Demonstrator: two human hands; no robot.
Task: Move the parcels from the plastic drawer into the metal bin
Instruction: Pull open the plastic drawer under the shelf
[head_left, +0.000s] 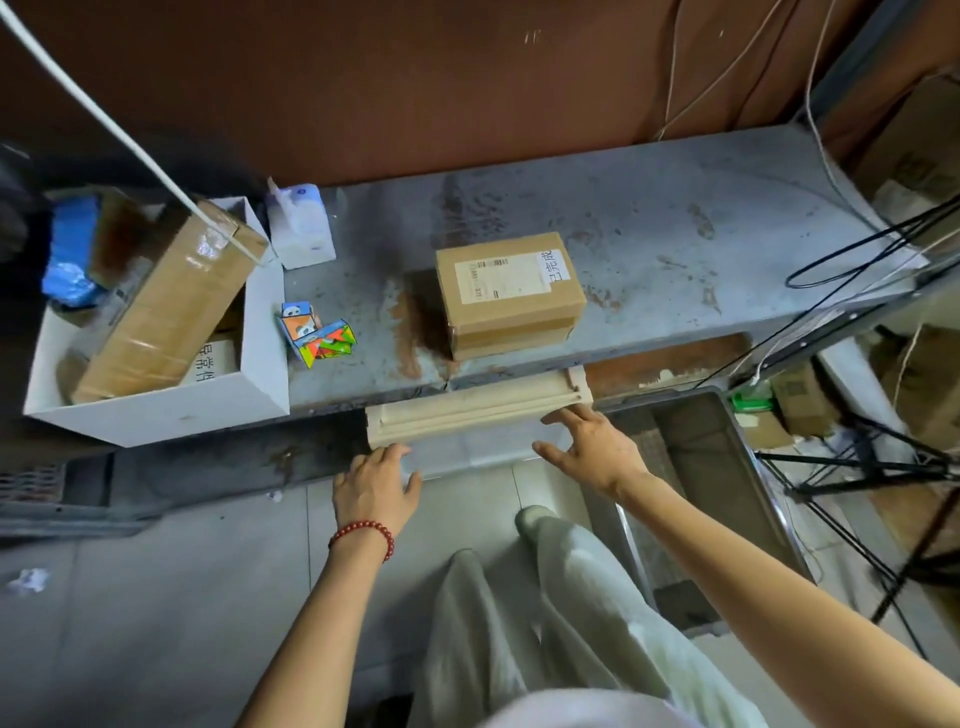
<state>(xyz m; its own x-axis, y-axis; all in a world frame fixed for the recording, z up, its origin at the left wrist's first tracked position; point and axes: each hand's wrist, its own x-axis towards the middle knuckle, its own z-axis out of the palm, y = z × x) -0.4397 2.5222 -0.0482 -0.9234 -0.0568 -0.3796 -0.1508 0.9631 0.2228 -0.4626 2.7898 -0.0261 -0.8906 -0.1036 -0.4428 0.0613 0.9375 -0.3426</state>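
The plastic drawer (470, 448), with a translucent front and a cream frame above it, sits under the blue-grey metal shelf (675, 218). My left hand (375, 491), with a red bead bracelet on its wrist, curls its fingers over the left end of the drawer front, thumb below. My right hand (592, 451) is spread open, fingertips touching the right end of the cream frame. The grey metal bin (706, 457) stands on the floor just right of the drawer. A labelled cardboard parcel (506, 293) rests on the shelf above. The drawer's inside is hidden.
A white box (156, 410) with cardboard parcels stands at the shelf's left end, beside a tissue pack (301, 228) and a small colourful carton (317, 335). Black cables and a tripod (857, 467) crowd the right. My legs (519, 623) stand on the tiled floor below.
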